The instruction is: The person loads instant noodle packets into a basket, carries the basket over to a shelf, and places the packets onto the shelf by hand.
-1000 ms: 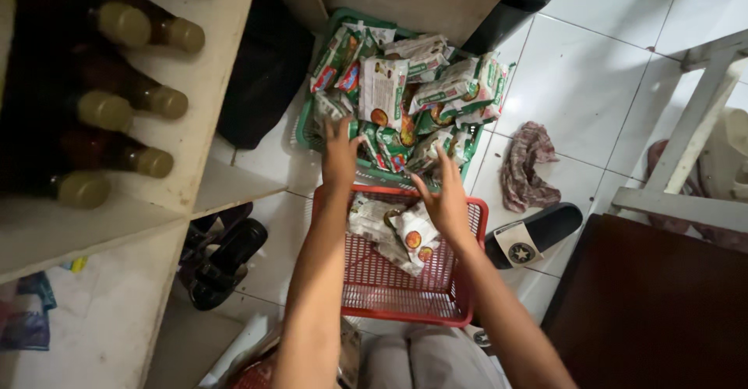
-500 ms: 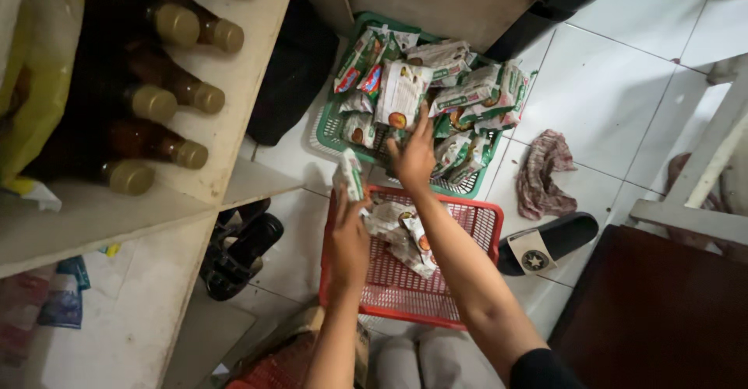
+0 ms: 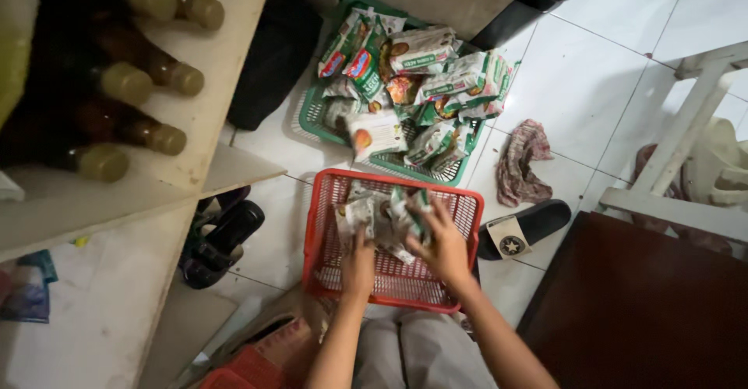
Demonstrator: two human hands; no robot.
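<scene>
A red plastic basket (image 3: 323, 225) stands on the white tiled floor in front of my knees. Both hands are inside it. My left hand (image 3: 358, 263) presses on a pale snack packet (image 3: 360, 214). My right hand (image 3: 442, 241) grips a green and white packet (image 3: 415, 206) over the small pile in the basket. Just beyond, a green basket (image 3: 312, 116) is heaped with several similar noodle and snack packets (image 3: 425, 85).
A white shelf (image 3: 195, 93) at left holds several brown bottles with yellow caps (image 3: 152, 73). Dark sandals (image 3: 222, 237) lie below it. A black slipper (image 3: 526, 229), a crumpled rag (image 3: 522, 159), a white stool frame (image 3: 686, 147) and a dark brown board (image 3: 647, 303) are at right.
Both hands have drawn back from the green basket into the red one. The right hand left the heap of packets and now grips a packet in the red basket.
</scene>
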